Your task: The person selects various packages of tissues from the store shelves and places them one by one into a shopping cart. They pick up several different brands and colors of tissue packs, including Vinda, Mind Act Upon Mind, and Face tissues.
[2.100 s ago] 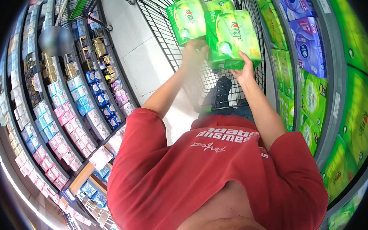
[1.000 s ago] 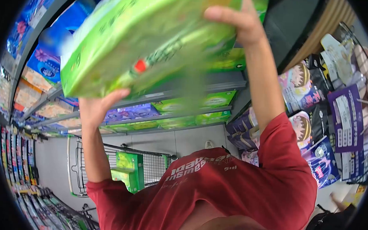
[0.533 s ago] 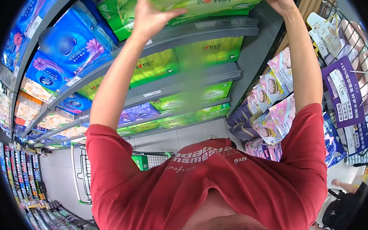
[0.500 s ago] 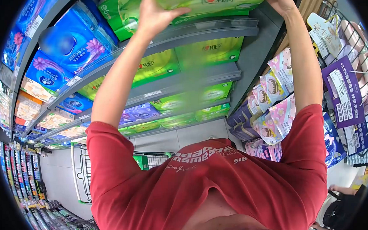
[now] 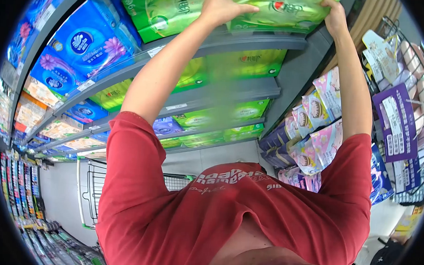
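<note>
A light green tissue pack point(image 5: 285, 19) with a red heart logo is at the right end of the upper shelf. My left hand point(image 5: 222, 9) grips its left side, thumb stretched across the front; the other fingers are partly cut off by the frame's top edge. At the pack's upper right corner, my right hand point(image 5: 336, 17) has its fingers bent around the wrapper. Another green tissue pack point(image 5: 155, 16) sits just left, partly behind my left hand.
Blue tissue packs point(image 5: 85, 44) fill the shelf to the left. Lower shelf edges point(image 5: 223, 94) run beneath my arms. Hanging packets point(image 5: 316, 137) and a purple price sign point(image 5: 396, 124) are at right. A shopping cart point(image 5: 93, 186) stands behind my left sleeve.
Both hands appear farther right in view, and more of the green pack's front shows between them. The camera view has shifted slightly. Both hands stay on the pack.
</note>
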`<act>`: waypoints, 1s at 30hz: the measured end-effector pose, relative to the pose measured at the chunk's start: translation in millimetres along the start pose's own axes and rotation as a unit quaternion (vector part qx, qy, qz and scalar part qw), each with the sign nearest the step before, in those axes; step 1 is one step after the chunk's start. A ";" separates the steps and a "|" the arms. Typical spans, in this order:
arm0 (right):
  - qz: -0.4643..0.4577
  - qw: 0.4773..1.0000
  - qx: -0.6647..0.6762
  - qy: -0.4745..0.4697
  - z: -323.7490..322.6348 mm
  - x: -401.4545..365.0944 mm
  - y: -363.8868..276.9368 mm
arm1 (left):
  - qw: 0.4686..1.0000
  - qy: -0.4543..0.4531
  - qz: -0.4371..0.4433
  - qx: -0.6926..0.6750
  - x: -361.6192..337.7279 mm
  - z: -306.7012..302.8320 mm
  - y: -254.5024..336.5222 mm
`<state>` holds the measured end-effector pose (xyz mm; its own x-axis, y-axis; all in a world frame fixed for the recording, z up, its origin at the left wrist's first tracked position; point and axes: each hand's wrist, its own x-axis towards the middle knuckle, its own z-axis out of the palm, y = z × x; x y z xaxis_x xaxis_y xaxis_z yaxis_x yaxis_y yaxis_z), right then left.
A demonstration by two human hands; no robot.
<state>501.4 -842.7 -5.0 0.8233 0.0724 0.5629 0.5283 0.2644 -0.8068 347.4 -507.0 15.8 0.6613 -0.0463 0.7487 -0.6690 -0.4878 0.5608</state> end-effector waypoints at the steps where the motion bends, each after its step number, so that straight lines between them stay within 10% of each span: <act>1: -0.018 0.997 -0.042 0.055 30.6 -19.9 -16.4 | 1.000 -0.006 -0.014 0.015 -0.2 0.4 0.6; 18: -0.019 0.893 -0.398 0.209 84.2 -34.0 -3.6 | 0.995 0.023 -0.068 0.067 -15.1 40.3 -74.6; 20: -0.179 0.804 -0.510 0.247 108.0 -48.3 -6.6 | 0.993 0.022 -0.102 0.055 -18.8 38.0 -65.8; 22: -0.462 0.705 -0.503 0.190 170.4 -72.0 -33.9 | 0.990 0.029 -0.109 0.081 -33.2 38.5 -58.2; 30: -0.539 0.773 -0.305 -0.137 329.7 -115.2 -28.1 | 0.990 0.078 0.094 0.066 -165.1 -19.9 -30.0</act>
<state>323.4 -541.4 12.0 -0.1941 0.3493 0.9167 0.9455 -0.1823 0.2697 251.5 -467.5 -117.6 0.4622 -0.0166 0.8866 -0.7177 -0.5942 0.3630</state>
